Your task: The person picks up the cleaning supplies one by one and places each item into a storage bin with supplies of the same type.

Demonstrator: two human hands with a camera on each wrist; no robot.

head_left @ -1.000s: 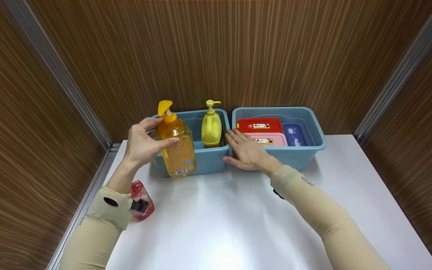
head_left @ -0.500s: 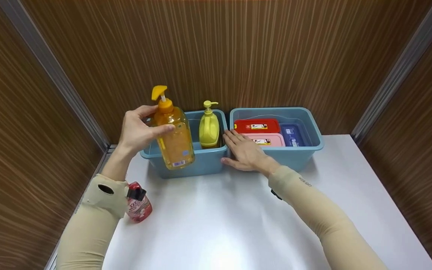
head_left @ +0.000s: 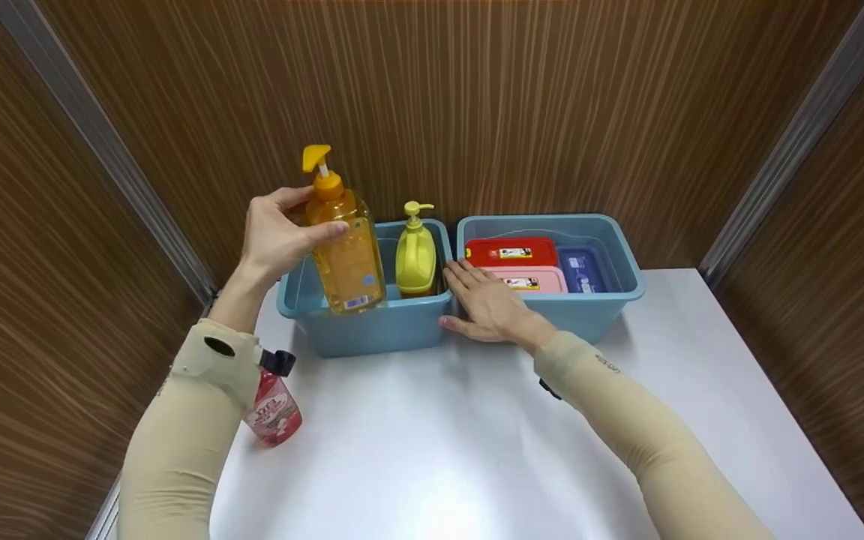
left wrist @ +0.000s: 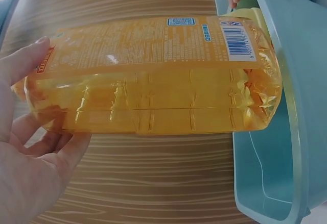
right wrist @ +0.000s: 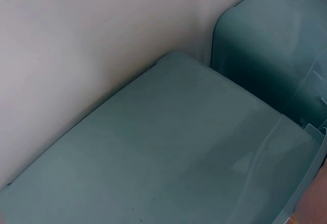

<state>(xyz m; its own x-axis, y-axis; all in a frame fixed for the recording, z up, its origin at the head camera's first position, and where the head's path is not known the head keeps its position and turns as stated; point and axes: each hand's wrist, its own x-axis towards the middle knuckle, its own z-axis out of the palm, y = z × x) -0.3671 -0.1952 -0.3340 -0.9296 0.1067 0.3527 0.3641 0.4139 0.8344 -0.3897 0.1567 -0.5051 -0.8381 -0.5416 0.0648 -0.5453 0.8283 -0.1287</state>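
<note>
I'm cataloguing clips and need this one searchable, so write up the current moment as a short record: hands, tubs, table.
left hand: grips the upper part of an orange pump bottle
orange pump bottle: held up, slightly tilted, overlapping the left tub in the head view
right hand: rests where the left tub and right tub adjoin
left tub contents: yellow pump bottle
right tub contents: red pack, pink pack, blue pack
table: red bottle, partly hidden by the left sleeve
</note>
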